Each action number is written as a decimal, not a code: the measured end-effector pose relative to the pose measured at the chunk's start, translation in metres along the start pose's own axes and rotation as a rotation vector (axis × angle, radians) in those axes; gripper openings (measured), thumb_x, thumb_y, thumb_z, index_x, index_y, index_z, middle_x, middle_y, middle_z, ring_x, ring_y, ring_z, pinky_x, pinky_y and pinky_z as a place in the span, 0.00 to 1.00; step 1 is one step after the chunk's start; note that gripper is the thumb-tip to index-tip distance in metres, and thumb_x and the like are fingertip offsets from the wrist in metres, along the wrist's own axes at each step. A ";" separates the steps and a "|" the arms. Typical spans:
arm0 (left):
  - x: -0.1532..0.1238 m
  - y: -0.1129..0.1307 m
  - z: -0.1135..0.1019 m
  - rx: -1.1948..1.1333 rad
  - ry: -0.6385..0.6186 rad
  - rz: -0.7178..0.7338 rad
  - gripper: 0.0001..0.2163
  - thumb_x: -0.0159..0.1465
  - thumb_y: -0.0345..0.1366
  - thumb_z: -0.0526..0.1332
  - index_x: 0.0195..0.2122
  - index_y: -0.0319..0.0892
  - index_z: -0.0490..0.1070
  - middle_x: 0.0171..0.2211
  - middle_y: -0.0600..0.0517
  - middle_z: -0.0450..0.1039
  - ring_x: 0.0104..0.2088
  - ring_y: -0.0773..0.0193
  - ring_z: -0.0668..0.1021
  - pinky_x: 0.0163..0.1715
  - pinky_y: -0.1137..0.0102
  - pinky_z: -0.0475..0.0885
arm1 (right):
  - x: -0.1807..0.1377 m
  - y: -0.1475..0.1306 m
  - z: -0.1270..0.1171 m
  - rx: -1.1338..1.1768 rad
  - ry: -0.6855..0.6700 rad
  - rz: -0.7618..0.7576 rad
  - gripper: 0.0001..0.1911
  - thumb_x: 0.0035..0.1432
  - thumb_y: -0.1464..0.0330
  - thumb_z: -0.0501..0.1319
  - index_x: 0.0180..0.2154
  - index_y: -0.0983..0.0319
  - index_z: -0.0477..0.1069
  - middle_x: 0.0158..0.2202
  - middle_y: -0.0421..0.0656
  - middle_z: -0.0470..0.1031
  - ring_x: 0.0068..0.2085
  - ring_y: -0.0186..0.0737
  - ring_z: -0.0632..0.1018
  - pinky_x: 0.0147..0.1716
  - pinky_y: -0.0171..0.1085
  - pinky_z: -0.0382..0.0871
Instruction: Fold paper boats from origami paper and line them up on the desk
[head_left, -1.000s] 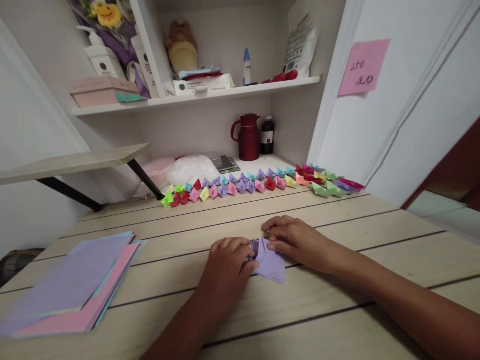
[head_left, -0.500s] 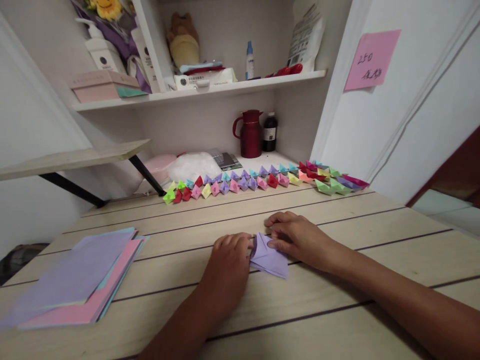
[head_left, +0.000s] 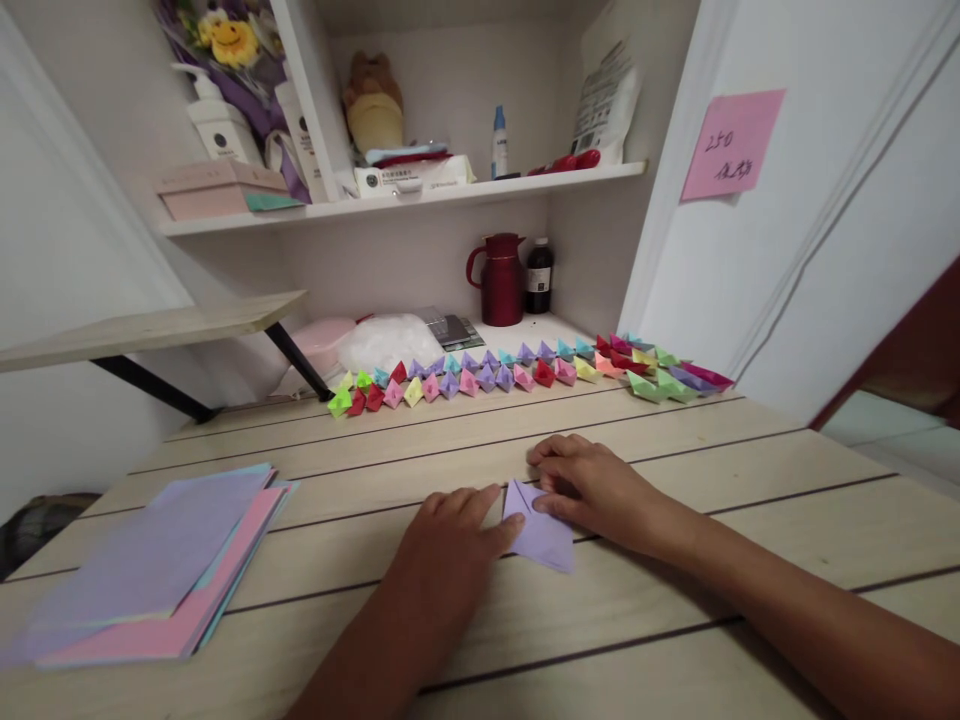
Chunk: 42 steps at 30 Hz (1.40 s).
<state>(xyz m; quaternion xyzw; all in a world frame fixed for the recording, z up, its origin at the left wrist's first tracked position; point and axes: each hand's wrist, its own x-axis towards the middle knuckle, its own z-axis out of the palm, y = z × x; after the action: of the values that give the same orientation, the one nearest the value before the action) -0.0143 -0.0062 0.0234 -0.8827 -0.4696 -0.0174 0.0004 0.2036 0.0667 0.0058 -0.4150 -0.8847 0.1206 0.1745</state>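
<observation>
A small folded sheet of purple paper point(head_left: 541, 540) lies on the wooden table between my two hands, its folded point toward the far side. My left hand point(head_left: 454, 545) rests at its left, the thumb stretched over the paper and the other fingers apart from it on the tabletop. From the right, my right hand point(head_left: 592, 485) grips the paper's upper right edge, thumb on top and fingers curled. Part of that edge is hidden under the right thumb and fingers.
Several sheets of coloured paper point(head_left: 165, 550) are stacked at the left. Rows of small folded paper boats point(head_left: 487, 378) line the table's back. Behind them stand a red jug point(head_left: 502, 280) and a dark bottle point(head_left: 539, 275). A raised wooden shelf point(head_left: 150, 328) sits at the back left.
My left hand has shifted slightly left, and its thumb now lies across the paper. The paper's folded layers look flatter. The view has tilted up a little.
</observation>
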 end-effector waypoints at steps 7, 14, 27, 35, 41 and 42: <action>-0.001 -0.001 0.004 0.090 -0.031 0.036 0.17 0.68 0.33 0.50 0.57 0.52 0.65 0.64 0.46 0.57 0.56 0.48 0.69 0.49 0.51 0.67 | -0.002 0.005 0.000 0.089 0.006 0.015 0.12 0.52 0.68 0.63 0.41 0.56 0.68 0.47 0.43 0.72 0.49 0.46 0.71 0.48 0.44 0.63; 0.001 -0.001 0.015 0.096 0.035 0.207 0.21 0.66 0.28 0.45 0.58 0.48 0.62 0.66 0.56 0.51 0.67 0.54 0.50 0.61 0.47 0.48 | -0.001 0.010 0.003 0.141 0.021 0.008 0.11 0.51 0.70 0.64 0.39 0.57 0.70 0.45 0.43 0.72 0.47 0.45 0.71 0.47 0.43 0.63; -0.002 0.003 0.011 -0.059 -0.134 0.080 0.31 0.58 0.31 0.53 0.64 0.44 0.52 0.67 0.51 0.49 0.64 0.49 0.57 0.58 0.47 0.56 | -0.002 0.002 -0.023 0.324 0.318 0.107 0.05 0.55 0.67 0.61 0.28 0.60 0.72 0.27 0.39 0.71 0.29 0.36 0.70 0.29 0.34 0.62; -0.003 0.011 0.001 -0.077 -0.175 0.033 0.28 0.60 0.30 0.51 0.64 0.43 0.54 0.67 0.52 0.48 0.64 0.49 0.56 0.57 0.49 0.60 | -0.020 -0.019 -0.049 0.435 -0.203 0.028 0.17 0.60 0.58 0.58 0.26 0.62 0.72 0.21 0.37 0.68 0.23 0.32 0.66 0.22 0.31 0.57; -0.002 0.009 0.004 -0.047 -0.153 0.070 0.27 0.62 0.31 0.49 0.64 0.41 0.52 0.67 0.50 0.49 0.64 0.49 0.56 0.57 0.50 0.59 | -0.011 -0.020 -0.031 0.235 -0.138 -0.088 0.09 0.60 0.69 0.58 0.40 0.58 0.76 0.36 0.42 0.78 0.37 0.38 0.75 0.38 0.34 0.66; -0.002 0.008 0.005 -0.043 -0.147 0.077 0.27 0.62 0.31 0.49 0.64 0.41 0.53 0.67 0.50 0.49 0.64 0.49 0.57 0.57 0.50 0.59 | -0.010 -0.021 -0.028 0.209 -0.122 -0.095 0.09 0.60 0.70 0.58 0.40 0.58 0.76 0.36 0.42 0.78 0.38 0.38 0.75 0.38 0.35 0.66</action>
<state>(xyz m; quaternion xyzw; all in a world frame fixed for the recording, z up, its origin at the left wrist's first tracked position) -0.0084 -0.0123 0.0182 -0.8989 -0.4334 0.0372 -0.0522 0.2064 0.0481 0.0365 -0.3440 -0.8951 0.2286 0.1682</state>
